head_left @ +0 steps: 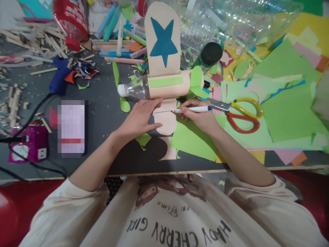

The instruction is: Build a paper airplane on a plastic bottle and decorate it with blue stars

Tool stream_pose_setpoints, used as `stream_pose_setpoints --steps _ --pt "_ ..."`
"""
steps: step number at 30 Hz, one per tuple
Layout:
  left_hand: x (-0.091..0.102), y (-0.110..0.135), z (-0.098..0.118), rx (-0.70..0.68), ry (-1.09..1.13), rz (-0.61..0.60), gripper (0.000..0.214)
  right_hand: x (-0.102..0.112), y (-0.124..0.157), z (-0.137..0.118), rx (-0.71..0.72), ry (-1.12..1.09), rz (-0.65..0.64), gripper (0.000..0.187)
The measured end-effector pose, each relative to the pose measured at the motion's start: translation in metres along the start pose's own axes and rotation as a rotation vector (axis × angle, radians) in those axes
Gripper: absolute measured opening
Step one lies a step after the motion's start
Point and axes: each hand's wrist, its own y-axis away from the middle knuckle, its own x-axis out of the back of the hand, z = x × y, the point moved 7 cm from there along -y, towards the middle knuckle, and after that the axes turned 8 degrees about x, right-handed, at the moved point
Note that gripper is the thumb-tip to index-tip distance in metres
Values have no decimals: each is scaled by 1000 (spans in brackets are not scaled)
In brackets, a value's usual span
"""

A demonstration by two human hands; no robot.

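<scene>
A plastic bottle (pixel 138 88) wrapped in peach paper (pixel 169 91) lies sideways, shaped like a plane, its white cap (pixel 122 90) to the left and green paper pieces (pixel 196 77) at its right end. One peach wing with a blue star (pixel 164 39) points away from me; the other wing (pixel 166 126) points toward me. My left hand (pixel 138 118) rests on that near wing with fingers spread. Pinched in my right hand (pixel 199 118) is a white marker pen (pixel 196 109) with a blue end. Its tip touches the near wing at the end of a thin blue line.
Scissors (pixel 230 107) with yellow and red handles lie right, over green paper sheets (pixel 290 109). A blue glue gun (pixel 58 77) and wooden sticks (pixel 15 97) are on the left. Behind stand a red-labelled bottle (pixel 72 20), a dark-capped bottle (pixel 212 55) and clear plastic bottles (pixel 244 20).
</scene>
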Motion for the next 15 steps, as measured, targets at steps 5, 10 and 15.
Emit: stream_pose_setpoints --steps 5,10,15 --pt "2 0 1 8 13 -1 76 3 1 0 21 3 30 15" --pt "3 0 3 19 12 -17 74 4 1 3 7 -4 54 16" --pt "2 1 2 29 12 -27 74 6 2 4 -6 -9 92 12"
